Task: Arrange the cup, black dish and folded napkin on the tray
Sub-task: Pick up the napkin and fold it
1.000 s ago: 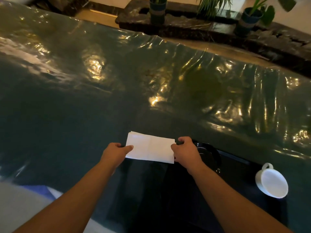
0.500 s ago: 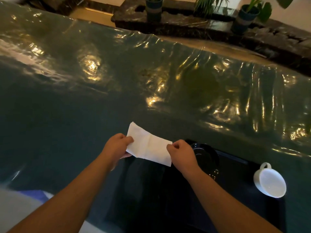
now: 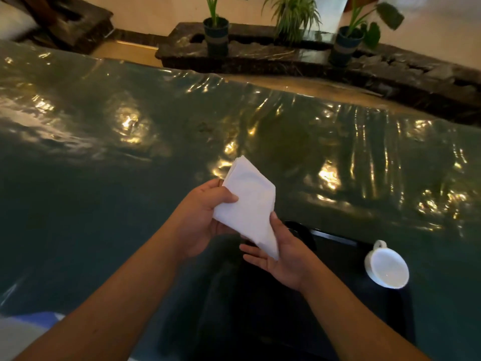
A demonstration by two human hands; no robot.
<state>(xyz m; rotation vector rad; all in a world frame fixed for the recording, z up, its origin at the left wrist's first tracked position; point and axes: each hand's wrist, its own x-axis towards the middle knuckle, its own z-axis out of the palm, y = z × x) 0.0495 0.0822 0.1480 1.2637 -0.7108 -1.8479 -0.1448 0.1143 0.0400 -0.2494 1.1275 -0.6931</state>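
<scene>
Above the black tray, the left hand pinches the folded white napkin, its lower tip resting in the open right hand; the white cup sits at the tray's right.

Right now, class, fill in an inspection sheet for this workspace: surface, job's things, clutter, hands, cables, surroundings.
Surface: table under a shiny, wrinkled dark cover.
Job's things: white napkin held in the air, folded; white cup at the right end of the dark tray; black dish partly hidden behind the right hand.
Clutter: nothing seen.
Hands: left hand pinches the napkin's left side; right hand supports its lower tip, palm up.
Cables: nothing seen.
Surroundings: potted plants on a dark stone ledge beyond the table.
</scene>
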